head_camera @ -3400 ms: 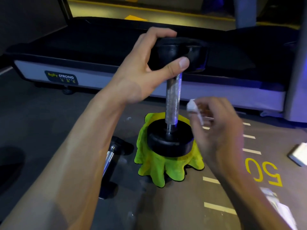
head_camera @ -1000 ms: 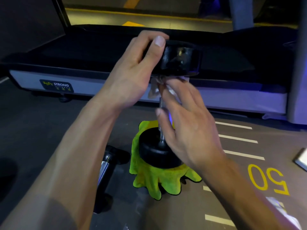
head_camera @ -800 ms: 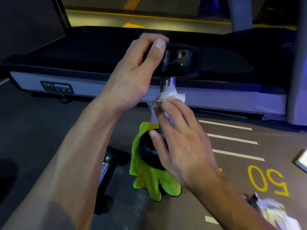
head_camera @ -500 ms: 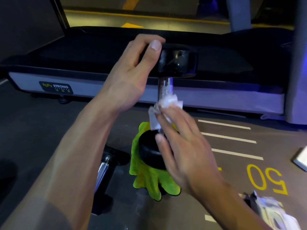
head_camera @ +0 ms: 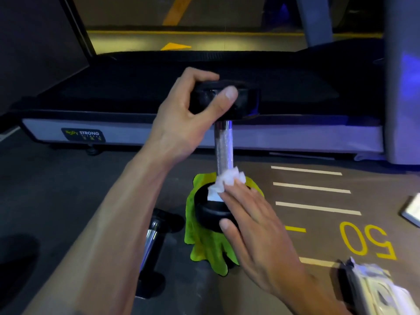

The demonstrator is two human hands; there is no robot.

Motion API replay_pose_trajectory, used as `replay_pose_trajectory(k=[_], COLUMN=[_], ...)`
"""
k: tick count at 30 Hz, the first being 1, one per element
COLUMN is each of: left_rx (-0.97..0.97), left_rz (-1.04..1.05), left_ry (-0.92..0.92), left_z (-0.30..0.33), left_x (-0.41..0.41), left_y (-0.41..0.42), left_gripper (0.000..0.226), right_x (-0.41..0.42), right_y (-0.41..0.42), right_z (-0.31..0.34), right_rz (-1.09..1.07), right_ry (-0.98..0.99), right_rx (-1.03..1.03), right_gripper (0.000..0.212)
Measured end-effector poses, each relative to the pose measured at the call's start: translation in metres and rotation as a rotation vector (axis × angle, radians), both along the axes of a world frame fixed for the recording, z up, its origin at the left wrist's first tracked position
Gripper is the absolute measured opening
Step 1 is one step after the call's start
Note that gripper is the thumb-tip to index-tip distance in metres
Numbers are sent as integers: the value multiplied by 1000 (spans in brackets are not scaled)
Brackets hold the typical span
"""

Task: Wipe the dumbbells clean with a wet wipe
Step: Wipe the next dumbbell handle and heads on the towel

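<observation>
A person's two bare arms reach forward over a dark gym floor. At the centre, a dumbbell [head_camera: 223, 146] stands upright on end, its lower black weight resting on a bright green cloth [head_camera: 204, 246] spread on the floor. The left hand [head_camera: 193, 114] curls its thumb and fingers around the top black weight, holding the dumbbell steady. The right hand [head_camera: 252, 226], coming in from 5 o'clock, presses a crumpled white wet wipe [head_camera: 225, 181] against the bottom of the metal handle, just above the lower weight; its fingers bend around the wipe and the thumb lies against the side of that weight. A second dumbbell [head_camera: 152, 244] lies on its side on the floor at 8 o'clock from the cloth, partly hidden behind the left forearm. A treadmill [head_camera: 136, 133] runs across the scene at 12 o'clock. A pack of wipes [head_camera: 375, 289] sits on the floor at 4 o'clock, near painted yellow numerals reading 50 [head_camera: 366, 239].
</observation>
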State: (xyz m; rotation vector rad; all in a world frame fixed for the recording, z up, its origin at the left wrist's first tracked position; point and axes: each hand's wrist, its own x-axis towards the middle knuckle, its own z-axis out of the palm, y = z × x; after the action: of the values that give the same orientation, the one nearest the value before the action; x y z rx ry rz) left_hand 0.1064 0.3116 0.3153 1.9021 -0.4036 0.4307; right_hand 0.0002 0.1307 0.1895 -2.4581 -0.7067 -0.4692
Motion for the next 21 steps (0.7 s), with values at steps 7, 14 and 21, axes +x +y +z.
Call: replay_pose_trajectory(k=[7,14,21], left_rx=[112,229,170], left_rz=[-22,29,13], left_ry=[122,349,449], left_z=[21,59,64], left_x=[-5,-17,-24], left_y=[9,9,9], left_gripper=[41,28,31], right_x=[5,40,40], right_y=[1,8,30], right_z=[39,86,95], right_rz=[-59,-168,-309], right_ry=[297,577,605], right_rx=[86,35,-151], right_gripper=[37,8,18])
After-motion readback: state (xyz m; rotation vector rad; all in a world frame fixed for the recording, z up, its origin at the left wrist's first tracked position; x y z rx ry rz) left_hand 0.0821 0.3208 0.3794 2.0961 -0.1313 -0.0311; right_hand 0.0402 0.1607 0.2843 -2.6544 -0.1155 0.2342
